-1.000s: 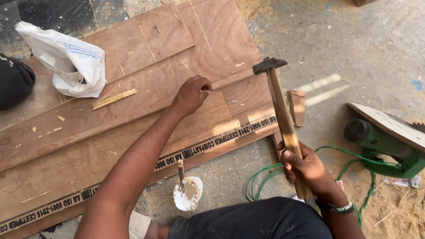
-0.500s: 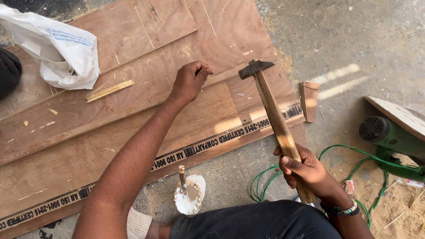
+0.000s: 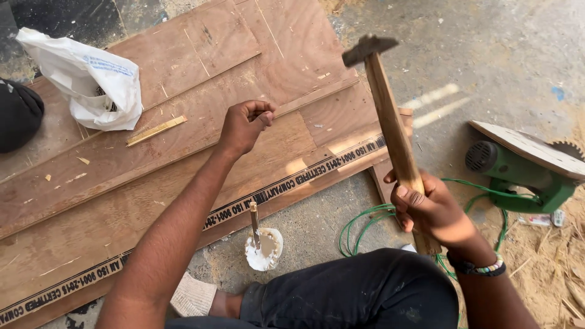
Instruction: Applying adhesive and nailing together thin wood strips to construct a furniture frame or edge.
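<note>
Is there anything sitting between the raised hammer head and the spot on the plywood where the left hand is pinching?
Nothing visible does. The hammer, held by the right hand, has its head up in the air to the right of the left hand. Between them lies only bare plywood. The white plastic bag lies far to the left.

a carpentry work site on a bare concrete floor (image 3: 487, 55): plywood sheets (image 3: 183, 122), with sawdust (image 3: 548, 268) beside a green power saw (image 3: 518, 173).

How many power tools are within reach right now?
1: a green saw on the floor right of the right hand, partly under a board. Others may lie out of view.
</note>
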